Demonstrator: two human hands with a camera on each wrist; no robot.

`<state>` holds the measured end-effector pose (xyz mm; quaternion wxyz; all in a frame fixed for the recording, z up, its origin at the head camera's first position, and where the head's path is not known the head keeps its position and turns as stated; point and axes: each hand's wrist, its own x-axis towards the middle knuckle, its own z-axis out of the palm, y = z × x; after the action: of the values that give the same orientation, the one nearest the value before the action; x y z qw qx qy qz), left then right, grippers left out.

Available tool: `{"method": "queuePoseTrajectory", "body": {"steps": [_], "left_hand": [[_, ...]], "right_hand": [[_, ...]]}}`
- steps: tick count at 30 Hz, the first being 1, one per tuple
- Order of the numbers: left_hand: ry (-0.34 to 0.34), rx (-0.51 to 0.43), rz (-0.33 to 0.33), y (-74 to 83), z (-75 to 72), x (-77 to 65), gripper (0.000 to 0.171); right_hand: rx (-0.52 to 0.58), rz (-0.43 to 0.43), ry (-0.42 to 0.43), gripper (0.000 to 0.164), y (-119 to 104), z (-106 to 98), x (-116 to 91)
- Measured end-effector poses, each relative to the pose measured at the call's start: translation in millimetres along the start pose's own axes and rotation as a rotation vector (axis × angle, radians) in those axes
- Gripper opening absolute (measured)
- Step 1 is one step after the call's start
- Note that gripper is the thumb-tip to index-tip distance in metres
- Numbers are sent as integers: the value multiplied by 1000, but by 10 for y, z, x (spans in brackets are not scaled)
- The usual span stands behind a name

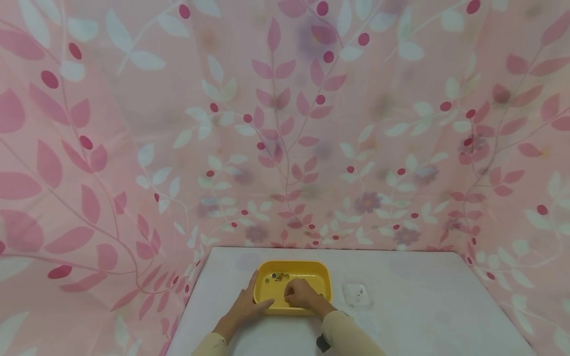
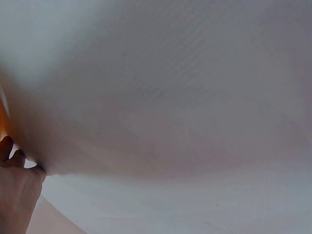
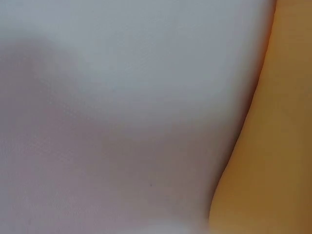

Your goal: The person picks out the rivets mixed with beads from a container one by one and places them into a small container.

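A yellow tray (image 1: 307,267) stands on the white table. Small round shiny marbles (image 1: 280,276), some amber, some dark or greenish, lie in a loose cluster toward its back left. My left hand (image 1: 245,302) grips the tray's front left corner, fingers along the left side and thumb over the front rim. In the left wrist view part of that hand (image 2: 19,185) shows at the lower left. Over the tray's middle is my right hand (image 1: 300,292), its fingers curled in with the tips down toward the floor. I cannot tell whether something is between those fingertips.
A small clear dish (image 1: 356,294) with a few tiny pieces in it stands right of the tray. Pink leaf-patterned cloth (image 1: 285,148) hangs behind and on both sides of the table (image 1: 414,296). A black object (image 1: 322,343) shows by the right sleeve.
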<state>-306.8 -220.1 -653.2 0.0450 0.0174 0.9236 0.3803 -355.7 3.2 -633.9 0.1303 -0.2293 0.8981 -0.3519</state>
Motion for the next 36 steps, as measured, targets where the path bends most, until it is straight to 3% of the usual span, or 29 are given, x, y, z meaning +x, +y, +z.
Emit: {"method": "queuePoseTrajectory", "body": {"steps": [7,11,18,27,30,36], "left_hand": [[7,-11,-4,-12,3,-34,108],[1,-14,-12,-49,15,-35,109],[-5,-16,-16,-37,3,-9,109],[-3,-19,3,-44,38,-9,108],[2,-16,8,-48,33,-22,107],[35,-13,50,-41,14,-10,108]], "right_hand": [[-31,-53,49,2,27,-67,-55],[-19,-58,61,8,-11,-115,-79],[71,4,37,13,-39,-232,-60],[8,4,31,18,-63,-426,-129],[3,-24,23,17,-70,-515,-167],[-16,-160,51,12,18,-599,-210]]}}
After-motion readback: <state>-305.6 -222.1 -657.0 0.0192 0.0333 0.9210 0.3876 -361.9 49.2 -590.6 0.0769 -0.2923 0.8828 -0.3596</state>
